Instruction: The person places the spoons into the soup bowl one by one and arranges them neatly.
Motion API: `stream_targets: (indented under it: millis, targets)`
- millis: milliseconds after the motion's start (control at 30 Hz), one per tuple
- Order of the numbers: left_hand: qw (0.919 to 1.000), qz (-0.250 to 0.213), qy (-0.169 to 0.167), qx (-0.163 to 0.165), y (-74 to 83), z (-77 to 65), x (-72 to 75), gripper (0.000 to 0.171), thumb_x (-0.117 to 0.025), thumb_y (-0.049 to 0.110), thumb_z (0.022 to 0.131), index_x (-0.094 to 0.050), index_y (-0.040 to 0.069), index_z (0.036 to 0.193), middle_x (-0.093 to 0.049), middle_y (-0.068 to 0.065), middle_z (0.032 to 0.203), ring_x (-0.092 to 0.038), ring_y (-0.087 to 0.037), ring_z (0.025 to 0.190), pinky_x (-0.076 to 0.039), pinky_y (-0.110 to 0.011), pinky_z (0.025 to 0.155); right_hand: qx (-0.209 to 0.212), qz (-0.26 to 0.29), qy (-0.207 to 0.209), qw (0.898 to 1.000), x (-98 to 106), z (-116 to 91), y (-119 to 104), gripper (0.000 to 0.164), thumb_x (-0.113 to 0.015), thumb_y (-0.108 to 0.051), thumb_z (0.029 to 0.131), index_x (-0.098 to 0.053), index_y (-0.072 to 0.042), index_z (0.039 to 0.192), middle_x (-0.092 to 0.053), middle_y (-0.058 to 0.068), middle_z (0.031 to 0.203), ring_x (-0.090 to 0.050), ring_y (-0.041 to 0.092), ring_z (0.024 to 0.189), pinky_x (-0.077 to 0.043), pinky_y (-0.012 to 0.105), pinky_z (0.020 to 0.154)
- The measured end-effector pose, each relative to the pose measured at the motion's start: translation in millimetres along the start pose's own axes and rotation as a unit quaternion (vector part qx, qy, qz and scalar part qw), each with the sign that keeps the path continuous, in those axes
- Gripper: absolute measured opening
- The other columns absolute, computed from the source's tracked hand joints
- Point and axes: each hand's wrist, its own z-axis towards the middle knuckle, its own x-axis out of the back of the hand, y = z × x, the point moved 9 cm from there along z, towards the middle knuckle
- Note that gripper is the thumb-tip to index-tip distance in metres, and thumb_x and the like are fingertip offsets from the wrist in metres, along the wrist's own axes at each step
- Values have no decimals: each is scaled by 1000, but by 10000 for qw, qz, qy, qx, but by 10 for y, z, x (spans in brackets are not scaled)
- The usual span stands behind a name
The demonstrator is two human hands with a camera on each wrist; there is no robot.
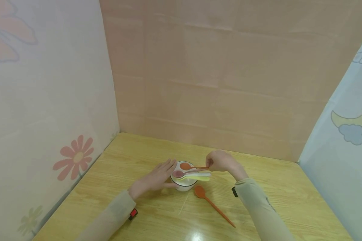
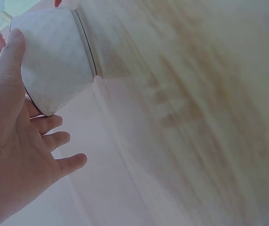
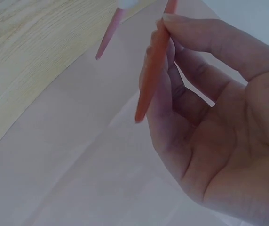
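A white bowl with a dark rim point(image 1: 184, 188) stands on the table. My left hand point(image 1: 157, 175) holds it from the left, thumb along the near side and fingers toward the far side. In the left wrist view, the thumb lies against the outer wall of the bowl point(image 2: 57, 52). With thumb and fingers, my right hand point(image 1: 221, 161) pinches the handle of an orange spoon point(image 1: 185, 166), whose head is over the bowl. A pink spoon point(image 1: 178, 174), a white spoon point(image 1: 200, 174) and a yellow-green spoon point(image 1: 202, 178) lie in the bowl, handles toward the right.
Another orange spoon point(image 1: 215, 208) lies on the wooden table point(image 1: 157, 217), just in front of the bowl. A tan cloth wall point(image 1: 217, 83) rises behind the table. Printed cloth panels point(image 1: 48, 100) stand at the left and right sides.
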Motion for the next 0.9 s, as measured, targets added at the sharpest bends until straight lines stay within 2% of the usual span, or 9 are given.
stream_targets:
  millis: [333,900]
  targets:
    - [10000,-57,-18,9,-3,-10,-8,94,-53,61,95,-18,1,157,-17,-18,166,-16,-38,154,-24,-60,121,-67,-71,-137,9999,-41,43,-53,18,-64,8,72,-69,-9,76,-64,-2,75,-53,13,70,-45,26,61]
    - [10000,-91,-8,11,-13,-5,-12,93,-53,60,95,-18,1,158,-17,-18,166,-16,-38,154,-23,-59,122,-223,-246,-380,9987,-81,141,-161,21,-67,9,73,-70,-11,77,-65,-3,79,-55,13,74,-48,27,63]
